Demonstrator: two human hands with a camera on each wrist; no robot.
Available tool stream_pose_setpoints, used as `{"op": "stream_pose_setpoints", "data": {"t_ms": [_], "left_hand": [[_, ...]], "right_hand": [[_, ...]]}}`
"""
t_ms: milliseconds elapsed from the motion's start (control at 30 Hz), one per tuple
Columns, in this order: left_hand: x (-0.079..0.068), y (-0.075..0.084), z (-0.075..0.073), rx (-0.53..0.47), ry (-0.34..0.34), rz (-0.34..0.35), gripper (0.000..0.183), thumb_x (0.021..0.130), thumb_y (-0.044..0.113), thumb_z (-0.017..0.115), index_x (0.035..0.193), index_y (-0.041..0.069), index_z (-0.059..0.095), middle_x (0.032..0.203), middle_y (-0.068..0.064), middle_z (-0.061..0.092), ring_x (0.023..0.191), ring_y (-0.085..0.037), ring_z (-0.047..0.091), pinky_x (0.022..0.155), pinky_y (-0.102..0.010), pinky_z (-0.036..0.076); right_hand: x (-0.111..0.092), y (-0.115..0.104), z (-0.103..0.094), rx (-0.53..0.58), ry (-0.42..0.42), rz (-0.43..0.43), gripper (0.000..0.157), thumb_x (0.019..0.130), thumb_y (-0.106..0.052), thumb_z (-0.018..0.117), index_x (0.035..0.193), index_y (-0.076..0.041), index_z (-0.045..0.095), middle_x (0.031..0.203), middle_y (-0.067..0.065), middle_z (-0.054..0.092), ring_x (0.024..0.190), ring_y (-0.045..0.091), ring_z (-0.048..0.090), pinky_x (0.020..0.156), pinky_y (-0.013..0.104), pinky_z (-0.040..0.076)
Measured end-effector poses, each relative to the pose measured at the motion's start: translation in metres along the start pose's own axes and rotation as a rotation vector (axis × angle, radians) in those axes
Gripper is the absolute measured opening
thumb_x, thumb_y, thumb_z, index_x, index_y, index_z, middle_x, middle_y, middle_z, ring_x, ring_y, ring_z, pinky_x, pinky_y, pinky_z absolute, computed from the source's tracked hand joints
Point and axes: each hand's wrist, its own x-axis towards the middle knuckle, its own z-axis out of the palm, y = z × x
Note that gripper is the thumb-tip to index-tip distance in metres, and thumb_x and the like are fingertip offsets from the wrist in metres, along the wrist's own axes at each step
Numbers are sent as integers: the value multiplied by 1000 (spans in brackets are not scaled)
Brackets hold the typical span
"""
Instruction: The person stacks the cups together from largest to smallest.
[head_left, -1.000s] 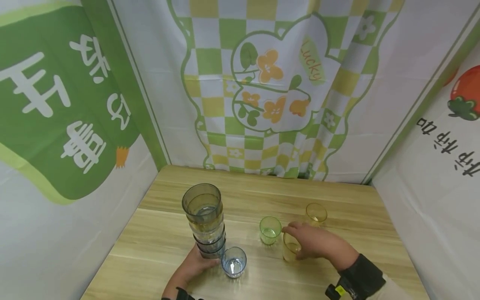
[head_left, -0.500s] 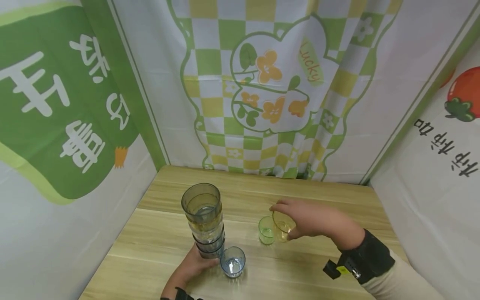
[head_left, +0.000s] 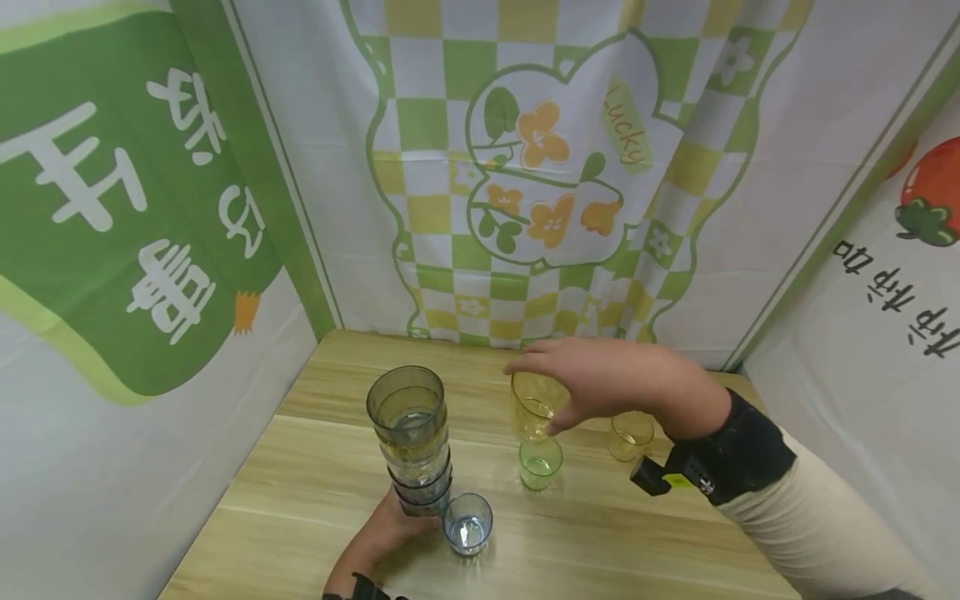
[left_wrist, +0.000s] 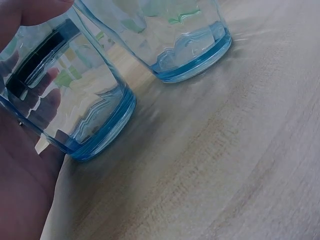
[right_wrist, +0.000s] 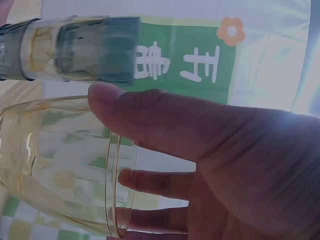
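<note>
My left hand [head_left: 396, 527] grips the bottom glass of a tall stack of nested tumblers [head_left: 412, 454], grey on top with yellow, clear and bluish ones below. Fingers and thumb wrap its blue-based bottom tumbler [left_wrist: 105, 117] in the left wrist view. Right beside it stands a single blue tumbler [head_left: 468, 527]. My right hand [head_left: 600, 375] holds a yellow tumbler [head_left: 536, 407] near the rim, thumb on one side and fingers on the other. In the head view that tumbler overlaps the far rim of a small green tumbler [head_left: 540, 467] standing on the table.
Another yellow tumbler [head_left: 630, 437] stands behind the right wrist, to the right of the green one. The wooden table [head_left: 600, 542] is bounded by a checked curtain [head_left: 472, 287] at the back and printed cloth walls at both sides.
My right hand has lifted the yellow tumbler from beside the green one and carried it up, back and left. My left hand and the stack stay in place.
</note>
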Motion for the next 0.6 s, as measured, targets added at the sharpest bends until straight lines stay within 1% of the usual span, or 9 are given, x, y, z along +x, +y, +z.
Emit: {"op": "stream_pose_setpoints", "data": {"t_ms": [167, 233, 400, 467, 600], "left_hand": [[-1, 0, 0, 22, 11, 11, 87, 72, 6, 88, 143, 2, 38, 137, -17, 56, 126, -25, 51, 102, -24, 40], [-1, 0, 0, 14, 16, 9, 87, 72, 6, 88, 144, 2, 37, 137, -17, 56, 126, -25, 51, 103, -23, 39], [0, 0, 0, -25, 0, 8, 87, 75, 6, 87, 145, 2, 36, 139, -18, 55, 128, -28, 51, 103, -22, 39], [1, 0, 0, -12, -3, 14, 86, 76, 7, 87, 145, 2, 36, 138, -18, 56, 128, -29, 52, 103, -22, 39], [2, -2, 1, 22, -7, 20, 83, 76, 9, 88, 143, 1, 40, 137, -17, 58, 127, -26, 53, 103, -21, 40]], "right_hand": [[-2, -14, -25, -36, 24, -29, 85, 87, -38, 81, 157, -20, 37, 161, 10, 36, 147, 31, 35, 114, 49, 39], [-1, -19, -33, -45, 36, -48, 84, 87, -39, 80, 157, -19, 37, 161, 10, 36, 147, 30, 35, 114, 48, 38], [4, -29, -49, -73, 63, -94, 80, 88, -41, 78, 155, -21, 39, 159, 7, 39, 145, 27, 39, 113, 46, 40], [5, -33, -56, -84, 64, -108, 79, 88, -42, 78, 155, -22, 39, 159, 5, 39, 144, 26, 40, 113, 44, 40], [7, -44, -72, -103, 55, -116, 81, 89, -45, 76, 156, -24, 37, 161, 4, 35, 147, 23, 36, 115, 42, 38]]}}
